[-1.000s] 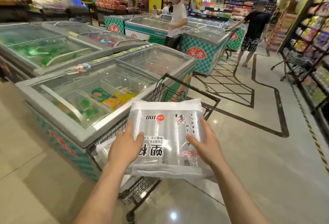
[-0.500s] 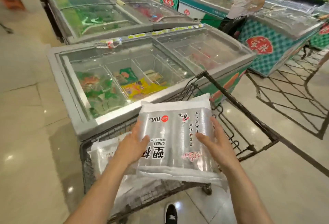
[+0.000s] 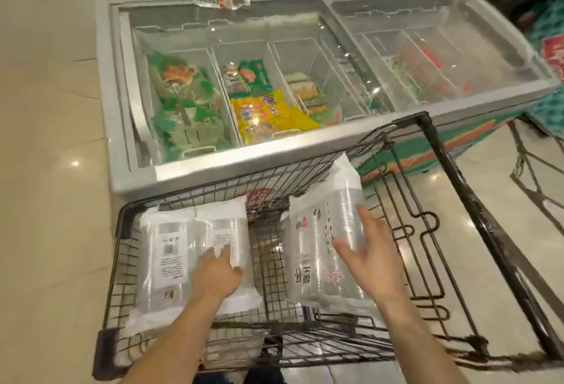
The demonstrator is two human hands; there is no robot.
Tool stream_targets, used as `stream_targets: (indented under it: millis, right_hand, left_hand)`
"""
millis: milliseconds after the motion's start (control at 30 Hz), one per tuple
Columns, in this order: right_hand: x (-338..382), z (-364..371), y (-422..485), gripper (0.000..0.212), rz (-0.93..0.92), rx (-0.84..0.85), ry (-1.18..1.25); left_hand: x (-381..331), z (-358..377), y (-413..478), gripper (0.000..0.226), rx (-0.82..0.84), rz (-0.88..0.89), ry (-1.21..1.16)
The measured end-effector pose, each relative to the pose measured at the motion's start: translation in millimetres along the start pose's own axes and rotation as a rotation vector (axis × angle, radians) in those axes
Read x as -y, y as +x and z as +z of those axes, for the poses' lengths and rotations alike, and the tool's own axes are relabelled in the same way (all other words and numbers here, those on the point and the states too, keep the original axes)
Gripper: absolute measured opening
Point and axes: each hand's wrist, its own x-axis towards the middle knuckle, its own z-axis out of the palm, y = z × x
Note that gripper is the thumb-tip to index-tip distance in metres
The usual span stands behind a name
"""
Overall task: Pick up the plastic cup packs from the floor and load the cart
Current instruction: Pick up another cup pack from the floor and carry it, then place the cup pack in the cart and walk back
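Plastic cup pack (image 3: pixel 320 249) stands in cart (image 3: pixel 451 176), right hand (image 3: pixel 370 261) flat against it.

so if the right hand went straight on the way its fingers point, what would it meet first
Most likely the cup pack right against the right hand; behind it, the cart's front wire wall. Contact is unclear.

Looking down into a wire shopping cart (image 3: pixel 439 151) parked against a glass-topped freezer (image 3: pixel 213 170). The left hand (image 3: pixel 218 274) rests on a plastic cup pack (image 3: pixel 183 249) along the cart's left side. The right hand (image 3: pixel 370 258) (fingers spread) touches a second pack (image 3: pixel 317 240) toward the right side.
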Motion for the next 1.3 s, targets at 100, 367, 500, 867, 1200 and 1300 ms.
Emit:
stream_targets:
  millis: [100,367,500,867,1200,1300]
  right_hand:
    - [-7,46,20,0.078,-0.005,0.035,-0.081]
    - [-41,176,57,0.072,0.018,0.205,-0.24]
    - [-51,209,63,0.077,0.033,0.154,-0.306]
    - [-32,152,61,0.069,0.004,0.205,-0.029]
    - [133,41,57,0.066,-0.467,0.137,-0.145]
    - [197,12,33,0.065,-0.622,0.059,-0.196]
  left_hand:
    - [23,19,13,0.07,0.058,-0.066,0.029]
    - [40,46,32,0.069,0.021,-0.079,0.063]
    - [44,47,34,0.068,0.027,-0.075,0.057]
    - [26,15,22,0.076,0.056,-0.051,0.018]
    - [5,-156,-59,0.069,-0.422,0.173,-0.07]
    - [29,-207,-107,0.069,-0.59,0.181,0.003]
